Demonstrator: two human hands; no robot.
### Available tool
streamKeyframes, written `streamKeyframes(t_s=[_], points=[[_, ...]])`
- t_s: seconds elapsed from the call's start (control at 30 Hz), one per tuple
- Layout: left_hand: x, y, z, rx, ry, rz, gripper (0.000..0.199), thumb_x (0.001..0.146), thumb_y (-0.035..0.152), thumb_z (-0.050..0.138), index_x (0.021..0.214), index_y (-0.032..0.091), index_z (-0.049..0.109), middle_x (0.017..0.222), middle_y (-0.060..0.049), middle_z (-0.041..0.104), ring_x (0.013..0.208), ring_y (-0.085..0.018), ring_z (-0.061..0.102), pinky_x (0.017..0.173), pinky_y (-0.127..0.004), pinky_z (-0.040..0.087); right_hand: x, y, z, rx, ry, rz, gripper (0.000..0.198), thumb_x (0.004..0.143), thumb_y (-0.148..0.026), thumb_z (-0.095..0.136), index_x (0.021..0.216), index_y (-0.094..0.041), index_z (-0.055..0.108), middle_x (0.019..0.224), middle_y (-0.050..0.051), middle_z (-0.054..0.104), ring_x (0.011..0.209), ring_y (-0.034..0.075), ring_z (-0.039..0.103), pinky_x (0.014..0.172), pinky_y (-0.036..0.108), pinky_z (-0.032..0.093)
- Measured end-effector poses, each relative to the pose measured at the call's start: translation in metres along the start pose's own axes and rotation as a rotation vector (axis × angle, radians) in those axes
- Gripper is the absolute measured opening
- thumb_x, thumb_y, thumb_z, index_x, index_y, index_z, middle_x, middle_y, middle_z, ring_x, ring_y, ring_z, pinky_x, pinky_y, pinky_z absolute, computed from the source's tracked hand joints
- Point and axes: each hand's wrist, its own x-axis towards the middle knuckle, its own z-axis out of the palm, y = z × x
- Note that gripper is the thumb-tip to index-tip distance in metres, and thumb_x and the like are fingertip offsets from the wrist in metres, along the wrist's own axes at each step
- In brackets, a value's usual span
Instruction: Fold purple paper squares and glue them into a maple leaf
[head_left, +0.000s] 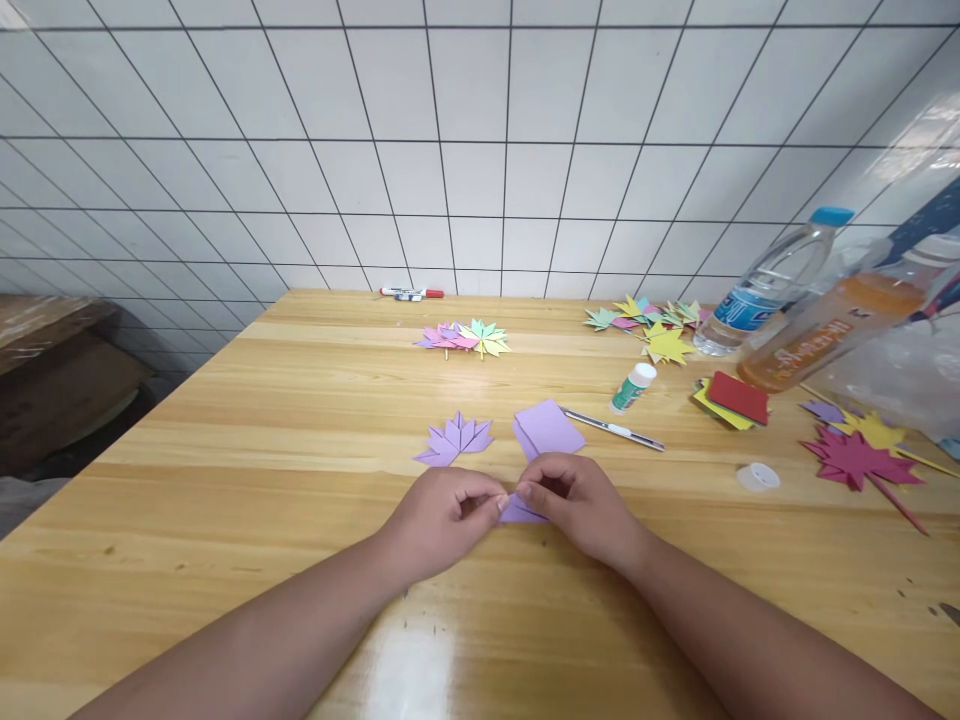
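Note:
Between my two hands lies a small folded piece of purple paper point(523, 511), partly hidden by my fingers. My left hand point(448, 515) pinches its left end between thumb and forefinger. From the other side, my right hand point(579, 508) pinches the same paper, fingertips close to those of the left. Just beyond my left hand rests a folded purple paper leaf point(456, 438) with several points. Purple paper squares point(549, 428) lie beyond my right hand, and a slim utility knife point(615, 429) touches their right corner.
A glue stick point(633, 388) stands beyond the knife, its cap point(758, 477) off to the right. Finished paper leaves point(463, 338) lie toward the wall. On the right are coloured paper squares point(738, 398), a water bottle point(765, 285) and an orange drink bottle point(832, 325). Markers point(411, 294) sit against the wall.

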Motion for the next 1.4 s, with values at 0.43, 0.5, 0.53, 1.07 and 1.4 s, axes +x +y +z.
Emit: streamKeyframes(t_s=[0.43, 0.5, 0.53, 1.07, 1.4], points=[[0.002, -0.004, 0.001, -0.156, 0.054, -0.088, 0.02, 0.081, 0.027, 0.047, 0.069, 0.016, 0.058, 0.059, 0.003, 0.049, 0.056, -0.01, 0.041, 0.053, -0.02, 0.032, -0.001, -0.001, 0.001, 0.054, -0.03, -0.026, 0.019, 0.08, -0.036, 0.055, 0.084, -0.018, 0.058, 0.071, 0.001, 0.058, 0.064, 0.012, 0.051, 0.056, 0.021, 0.039], [0.003, -0.004, 0.001, -0.197, 0.076, -0.1, 0.02, 0.081, 0.027, 0.048, 0.07, 0.015, 0.059, 0.061, 0.002, 0.052, 0.058, -0.01, 0.043, 0.054, -0.02, 0.033, 0.0, -0.001, 0.001, 0.081, -0.014, 0.015, 0.017, 0.078, -0.033, 0.058, 0.077, -0.016, 0.056, 0.068, 0.0, 0.056, 0.062, 0.011, 0.049, 0.055, 0.02, 0.038], [0.003, -0.004, 0.001, -0.197, 0.07, -0.1, 0.019, 0.081, 0.027, 0.048, 0.07, 0.015, 0.06, 0.061, 0.002, 0.052, 0.058, -0.01, 0.043, 0.054, -0.02, 0.033, 0.001, -0.001, 0.001, 0.067, -0.004, 0.021, 0.015, 0.077, -0.031, 0.057, 0.074, -0.016, 0.055, 0.067, 0.0, 0.055, 0.061, 0.011, 0.048, 0.054, 0.02, 0.037], [0.001, -0.002, -0.002, -0.233, -0.014, -0.069, 0.022, 0.08, 0.028, 0.051, 0.069, 0.015, 0.065, 0.066, -0.001, 0.063, 0.062, -0.012, 0.053, 0.058, -0.021, 0.039, -0.006, 0.004, 0.0, -0.358, 0.068, -0.26, 0.007, 0.08, -0.019, 0.052, 0.087, -0.021, 0.054, 0.077, -0.001, 0.058, 0.067, 0.012, 0.05, 0.06, 0.024, 0.038], [0.006, -0.004, -0.011, -0.522, 0.073, -0.147, 0.025, 0.078, 0.035, 0.057, 0.066, 0.014, 0.063, 0.062, -0.002, 0.065, 0.062, -0.013, 0.057, 0.064, -0.023, 0.042, -0.011, 0.001, 0.0, -0.6, 0.099, -0.577, 0.025, 0.084, -0.013, 0.047, 0.104, -0.026, 0.056, 0.088, 0.002, 0.062, 0.08, 0.015, 0.053, 0.07, 0.027, 0.04]])
